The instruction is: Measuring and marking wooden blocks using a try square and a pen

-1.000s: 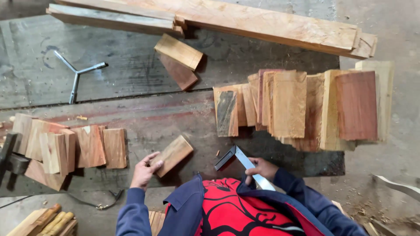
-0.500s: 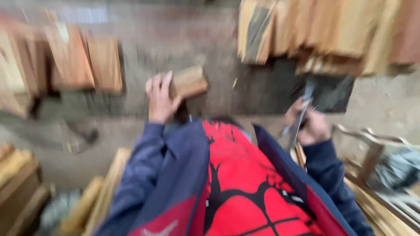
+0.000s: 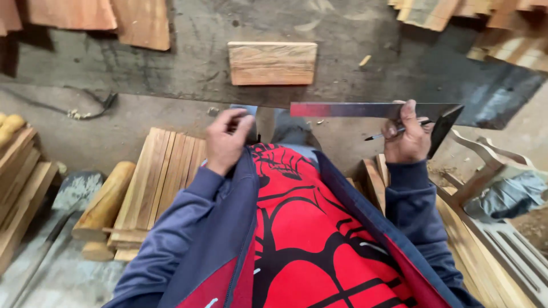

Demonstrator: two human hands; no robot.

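Observation:
A small rectangular wooden block (image 3: 272,63) lies flat on the dark workbench (image 3: 200,68), near its front edge. My left hand (image 3: 226,140) hovers below the bench edge, fingers loosely curled, holding nothing. My right hand (image 3: 406,137) grips a metal try square (image 3: 365,110) with its blade pointing left, and a pencil (image 3: 394,132) is pinched in the same hand. The square sits level, just in front of the bench edge, below and right of the block.
Reddish wooden boards (image 3: 103,17) lie at the bench's back left, and more pieces (image 3: 485,17) at the back right. A stack of slats (image 3: 160,177) and a round log (image 3: 105,199) sit on the floor at left. Curved wooden parts (image 3: 491,171) lie at right.
My left hand has let go of the block, which now rests on the bench, and drawn back toward me. My right hand has turned the square level. The view tilted down.

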